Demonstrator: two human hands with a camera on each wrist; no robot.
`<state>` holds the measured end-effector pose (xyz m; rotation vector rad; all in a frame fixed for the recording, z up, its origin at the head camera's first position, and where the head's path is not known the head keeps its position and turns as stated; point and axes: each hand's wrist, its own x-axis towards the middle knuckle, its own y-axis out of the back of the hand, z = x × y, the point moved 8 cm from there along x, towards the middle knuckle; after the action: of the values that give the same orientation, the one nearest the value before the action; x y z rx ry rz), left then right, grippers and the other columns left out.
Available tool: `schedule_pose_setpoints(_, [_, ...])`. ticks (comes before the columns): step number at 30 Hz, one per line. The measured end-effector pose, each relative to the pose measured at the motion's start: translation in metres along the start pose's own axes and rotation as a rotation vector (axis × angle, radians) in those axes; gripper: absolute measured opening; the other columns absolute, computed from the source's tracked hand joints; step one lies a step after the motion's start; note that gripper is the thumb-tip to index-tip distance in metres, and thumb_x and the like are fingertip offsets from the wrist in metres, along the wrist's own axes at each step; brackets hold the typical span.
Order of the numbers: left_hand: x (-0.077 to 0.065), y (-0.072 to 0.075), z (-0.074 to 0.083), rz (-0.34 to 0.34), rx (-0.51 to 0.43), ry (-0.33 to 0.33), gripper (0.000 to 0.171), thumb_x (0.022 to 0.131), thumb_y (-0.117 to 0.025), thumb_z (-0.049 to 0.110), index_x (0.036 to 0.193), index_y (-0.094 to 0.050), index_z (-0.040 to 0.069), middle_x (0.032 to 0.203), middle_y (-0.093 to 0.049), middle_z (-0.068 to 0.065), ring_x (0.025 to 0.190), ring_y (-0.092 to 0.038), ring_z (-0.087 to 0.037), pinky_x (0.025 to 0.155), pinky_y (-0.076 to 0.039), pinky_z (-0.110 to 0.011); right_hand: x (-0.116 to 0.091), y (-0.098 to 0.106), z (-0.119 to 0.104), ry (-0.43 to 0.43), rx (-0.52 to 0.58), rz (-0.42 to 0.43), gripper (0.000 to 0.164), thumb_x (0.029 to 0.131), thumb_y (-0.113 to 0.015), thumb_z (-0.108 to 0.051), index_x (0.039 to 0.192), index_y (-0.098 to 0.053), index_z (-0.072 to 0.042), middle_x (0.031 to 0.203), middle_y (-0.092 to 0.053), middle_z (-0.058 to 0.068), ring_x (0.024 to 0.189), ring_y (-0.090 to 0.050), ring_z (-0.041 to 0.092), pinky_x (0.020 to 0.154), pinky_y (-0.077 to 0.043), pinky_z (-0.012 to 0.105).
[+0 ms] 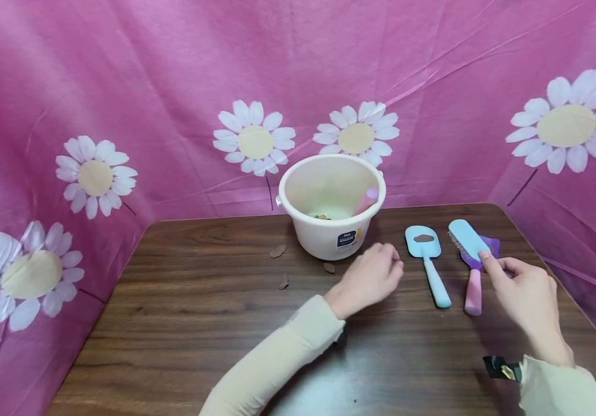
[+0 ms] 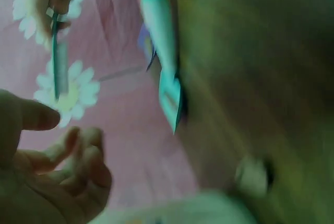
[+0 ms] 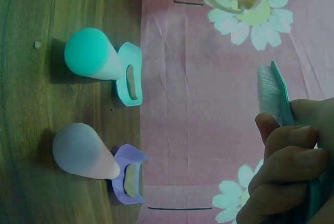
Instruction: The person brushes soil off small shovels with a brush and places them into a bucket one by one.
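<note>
My right hand (image 1: 529,294) grips a light blue brush (image 1: 466,238) by its handle, raised over the table's right side. White bristles (image 3: 268,91) show along one face of it. Partly behind the brush lies a small shovel with a purple blade and pink handle (image 1: 474,293). To its left is a light blue shovel (image 1: 437,283); a flat brown piece (image 1: 424,238) lies on its blade. My left hand (image 1: 367,276) holds nothing and hovers between the blue shovel and the white bucket (image 1: 310,234). Its thumb and loosely bent fingers (image 2: 94,166) stand apart in the left wrist view.
Inside the bucket, a pink and purple object (image 1: 367,199) leans on the wall and small bits lie on the bottom. Several flat brown pieces (image 1: 278,251) are scattered near the bucket on the wooden table (image 1: 183,323). A pink daisy-print cloth (image 1: 183,75) surrounds the table's back and sides.
</note>
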<state>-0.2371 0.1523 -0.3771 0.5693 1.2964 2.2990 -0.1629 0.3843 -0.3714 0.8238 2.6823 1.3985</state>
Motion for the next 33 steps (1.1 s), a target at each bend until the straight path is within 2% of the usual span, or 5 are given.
schedule_pose_setpoints(4, [0.005, -0.037, 0.004, -0.140, -0.062, 0.107, 0.020, 0.097, -0.051, 0.036, 0.095, -0.063, 0.019, 0.088, -0.062, 0.008, 0.079, -0.058, -0.004, 0.065, -0.048, -0.018, 0.002, -0.004, 0.004, -0.014, 0.005, -0.011, 0.044, 0.093, -0.055, -0.045, 0.087, -0.074, -0.006, 0.050, -0.048, -0.022, 0.055, -0.037, 0.000, 0.054, -0.031, 0.025])
schedule_pose_setpoints(8, [0.009, -0.069, 0.001, -0.229, -0.216, 0.290, 0.038, 0.096, -0.052, 0.037, 0.066, -0.059, 0.014, 0.060, -0.050, 0.007, 0.057, -0.047, -0.008, 0.053, -0.039, -0.020, 0.003, -0.008, 0.007, -0.037, 0.008, -0.035, 0.046, 0.093, -0.053, -0.048, 0.086, -0.073, -0.007, 0.053, -0.057, -0.016, 0.057, -0.040, -0.004, 0.056, -0.032, 0.024])
schedule_pose_setpoints(16, [0.010, -0.105, 0.001, -0.224, -0.387, 0.565, 0.053, 0.089, -0.060, 0.049, 0.053, -0.056, 0.011, 0.042, -0.055, -0.006, 0.041, -0.055, -0.015, 0.047, -0.040, -0.021, 0.004, -0.013, 0.005, -0.038, 0.004, -0.050, 0.047, 0.093, -0.052, -0.050, 0.087, -0.074, -0.009, 0.062, -0.066, -0.003, 0.063, -0.048, 0.002, 0.056, -0.033, 0.025])
schedule_pose_setpoints(27, [0.018, -0.111, 0.017, -0.190, -0.092, 0.434, 0.052, 0.084, -0.059, 0.062, 0.062, -0.057, 0.016, 0.066, -0.060, 0.000, 0.055, -0.051, -0.013, 0.048, -0.043, -0.026, 0.004, -0.015, 0.001, -0.020, 0.005, -0.051, 0.047, 0.093, -0.053, -0.049, 0.085, -0.074, -0.007, 0.058, -0.064, -0.007, 0.061, -0.044, 0.001, 0.056, -0.032, 0.025])
schedule_pose_setpoints(33, [0.020, -0.111, 0.019, -0.169, -0.043, 0.406, 0.048, 0.083, -0.063, 0.055, 0.057, -0.054, 0.017, 0.065, -0.058, 0.002, 0.057, -0.052, -0.012, 0.048, -0.043, -0.024, 0.003, -0.019, -0.001, -0.011, 0.002, -0.059, 0.045, 0.094, -0.053, -0.047, 0.083, -0.074, -0.008, 0.056, -0.062, -0.006, 0.062, -0.050, 0.011, 0.055, -0.031, 0.026])
